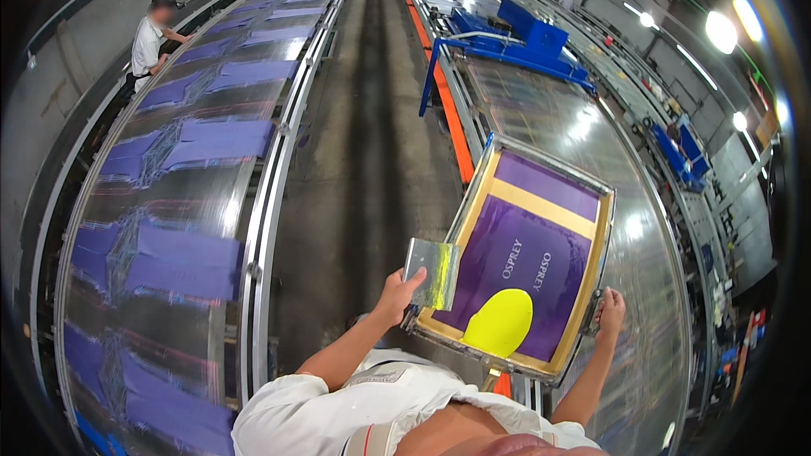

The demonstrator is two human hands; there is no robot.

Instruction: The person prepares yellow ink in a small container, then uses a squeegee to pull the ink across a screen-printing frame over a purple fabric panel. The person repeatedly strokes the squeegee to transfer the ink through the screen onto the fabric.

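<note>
My left hand (pixel 400 294) grips a flat, see-through scraper (pixel 432 274) streaked with yellow ink, held at the screen's near left corner. My right hand (pixel 608 312) has its fingers curled on a metal fitting (pixel 591 315) at the right side of a screen-printing frame (pixel 603 228). The frame has a purple mesh (pixel 528 228) with pale lettering and tan bands along its edges. A bright yellow pool of ink (pixel 498 321) lies on the mesh's near part. The screen sits over the near end of the long right-hand printing table (pixel 642 270).
A long table (pixel 253 253) with purple fabric pieces (pixel 182 253) runs along my left; a person (pixel 150 46) works beside it, another farther back. An aisle (pixel 355 135) runs between the tables beside an orange rail (pixel 452 127). Blue machinery (pixel 524 38) stands on the right table beyond the screen.
</note>
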